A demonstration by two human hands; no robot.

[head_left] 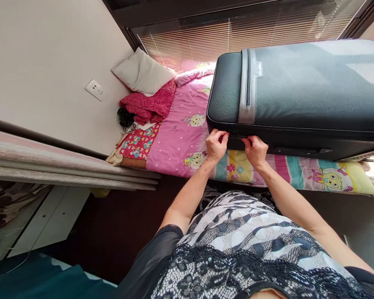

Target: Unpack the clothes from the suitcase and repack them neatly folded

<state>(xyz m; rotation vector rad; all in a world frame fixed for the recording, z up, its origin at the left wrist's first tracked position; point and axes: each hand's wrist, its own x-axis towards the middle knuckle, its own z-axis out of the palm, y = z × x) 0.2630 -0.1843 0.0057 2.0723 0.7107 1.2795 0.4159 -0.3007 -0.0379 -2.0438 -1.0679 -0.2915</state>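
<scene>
Pinches near side of suitcase (299, 95) with left grip (216, 145) and right grip (256, 150), by front edge of quilt (176, 143). Cannot tell part held.

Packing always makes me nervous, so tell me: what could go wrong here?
The suitcase lies near the bedding's front edge, so a hard pull might drag it off. The left hand and right hand are close together at its side, so either could get pinched.

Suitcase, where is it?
In the head view, the suitcase lies upper right on the quilt, before the blind, left hand and right hand at its near side.
</scene>
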